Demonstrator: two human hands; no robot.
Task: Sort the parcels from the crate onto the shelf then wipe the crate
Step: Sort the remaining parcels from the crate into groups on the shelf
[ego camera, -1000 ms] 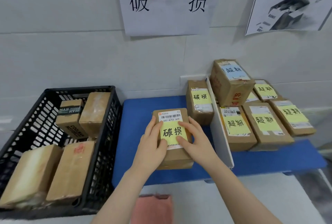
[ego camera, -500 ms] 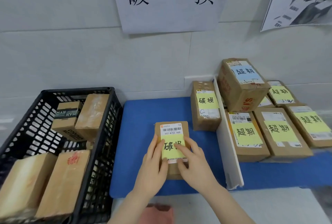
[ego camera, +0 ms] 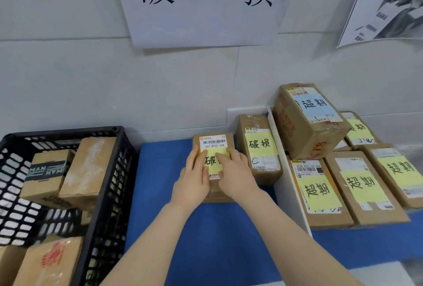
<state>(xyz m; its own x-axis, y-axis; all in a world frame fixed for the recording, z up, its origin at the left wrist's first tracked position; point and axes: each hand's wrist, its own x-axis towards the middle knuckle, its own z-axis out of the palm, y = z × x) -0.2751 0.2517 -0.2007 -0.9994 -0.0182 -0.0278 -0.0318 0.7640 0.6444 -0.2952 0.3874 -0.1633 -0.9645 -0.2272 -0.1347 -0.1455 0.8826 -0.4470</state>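
The parcel (ego camera: pixel 214 148) under my hands is a small brown cardboard box lying flat on the blue shelf (ego camera: pixel 164 194), with a white barcode label at its far end and a yellow sticky note below that. My left hand (ego camera: pixel 193 182) and right hand (ego camera: pixel 233 175) both lie on top of it, fingers straight and pressing down on the note, curled round nothing. Since a moment ago I have pushed it farther from me, so it now sits just left of the second parcel (ego camera: pixel 259 148), another cardboard box with a yellow note, and the two nearly touch.

Just right of that one a thin white divider (ego camera: pixel 288 185) stands upright. Beyond it lie five more cardboard boxes with yellow notes, and a larger box (ego camera: pixel 309 120) with a pale blue note sits tilted on top of them.

On the left the black crate (ego camera: pixel 107 194), plastic with slotted lattice walls, holds several brown boxes, one glossy with clear tape (ego camera: pixel 89 169). A white paper sign (ego camera: pixel 201 4) with two black characters hangs on the wall behind.
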